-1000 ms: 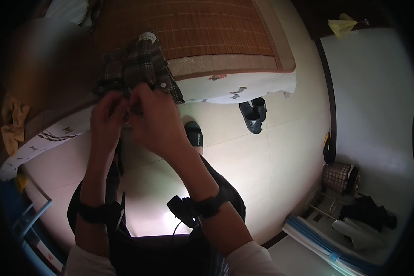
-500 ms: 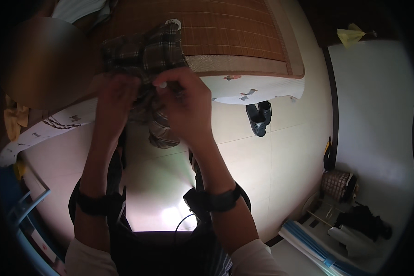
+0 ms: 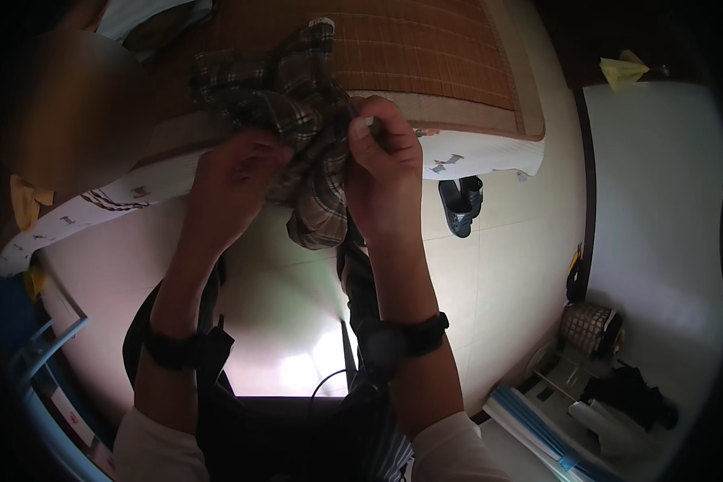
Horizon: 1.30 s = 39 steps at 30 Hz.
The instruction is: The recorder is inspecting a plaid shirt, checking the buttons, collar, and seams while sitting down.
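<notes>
A brown plaid shirt (image 3: 305, 80) with a white label at its collar lies bunched on the bed's front edge, part of it hanging down between my hands. My right hand (image 3: 384, 169) pinches the shirt's right edge between thumb and fingers, near a small pale spot that may be a button. My left hand (image 3: 233, 173) has its fingers curled into the fabric lower down on the left, their tips partly hidden.
A bamboo mat (image 3: 422, 56) covers the bed. Black slippers (image 3: 458, 209) lie on the tiled floor (image 3: 506, 265). A blue metal frame (image 3: 52, 337) stands at left. At lower right are a checked bag (image 3: 586, 325) and dark cloth (image 3: 631, 390); a yellow cloth (image 3: 622, 68) is at upper right.
Both hands and the shirt have moved right. The shirt is more bunched, with a fold now hanging off the bed. My right hand has turned more upright along the shirt's edge.
</notes>
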Each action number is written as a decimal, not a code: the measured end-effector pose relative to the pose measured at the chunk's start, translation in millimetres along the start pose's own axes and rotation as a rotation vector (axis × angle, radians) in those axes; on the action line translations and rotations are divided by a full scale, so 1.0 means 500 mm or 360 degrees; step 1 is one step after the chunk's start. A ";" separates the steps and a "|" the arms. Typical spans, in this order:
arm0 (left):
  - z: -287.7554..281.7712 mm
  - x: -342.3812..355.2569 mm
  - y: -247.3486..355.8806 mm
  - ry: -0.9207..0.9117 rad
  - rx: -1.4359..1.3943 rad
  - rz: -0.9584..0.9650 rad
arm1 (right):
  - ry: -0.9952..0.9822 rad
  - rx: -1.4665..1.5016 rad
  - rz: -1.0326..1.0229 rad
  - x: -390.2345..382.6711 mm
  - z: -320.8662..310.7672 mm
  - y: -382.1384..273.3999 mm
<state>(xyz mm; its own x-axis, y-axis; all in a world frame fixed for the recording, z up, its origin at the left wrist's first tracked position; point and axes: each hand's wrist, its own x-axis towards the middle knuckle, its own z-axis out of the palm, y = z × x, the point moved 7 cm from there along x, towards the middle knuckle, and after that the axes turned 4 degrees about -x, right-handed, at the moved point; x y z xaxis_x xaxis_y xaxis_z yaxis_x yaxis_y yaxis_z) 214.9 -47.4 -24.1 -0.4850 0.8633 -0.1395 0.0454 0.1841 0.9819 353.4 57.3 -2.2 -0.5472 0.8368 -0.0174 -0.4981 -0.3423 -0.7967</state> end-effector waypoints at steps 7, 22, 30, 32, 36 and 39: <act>0.021 -0.010 0.005 -0.0162 0.0222 -0.0178 | 0.0017 0.0491 0.0124 -0.009 -0.008 0.034; -0.034 -0.012 0.042 0.0519 0.0354 0.0429 | 0.0010 -0.0816 -0.0200 -0.002 -0.001 -0.012; -0.044 -0.005 0.038 0.0524 0.0389 0.0426 | -0.0315 -0.2504 -0.1206 -0.048 0.099 -0.014; -0.042 -0.005 0.037 0.0508 0.0282 0.0457 | -0.0274 -0.2542 -0.1120 -0.060 0.109 -0.015; -0.044 -0.003 0.034 0.0508 0.0165 0.0399 | -0.0158 -0.2673 -0.0990 -0.065 0.121 -0.005; -0.036 -0.003 0.037 0.0513 0.0162 0.0242 | -0.0008 -0.2790 -0.0994 -0.070 0.121 0.006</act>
<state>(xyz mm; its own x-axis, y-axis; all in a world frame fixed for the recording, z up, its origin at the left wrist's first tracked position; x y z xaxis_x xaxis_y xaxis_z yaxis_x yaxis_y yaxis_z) 200.7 -53.7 -3.2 -0.7156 0.6950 0.0706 0.2168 0.1248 0.9682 330.4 1.0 32.6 -0.5848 0.6496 0.4859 0.5711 0.7551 -0.3221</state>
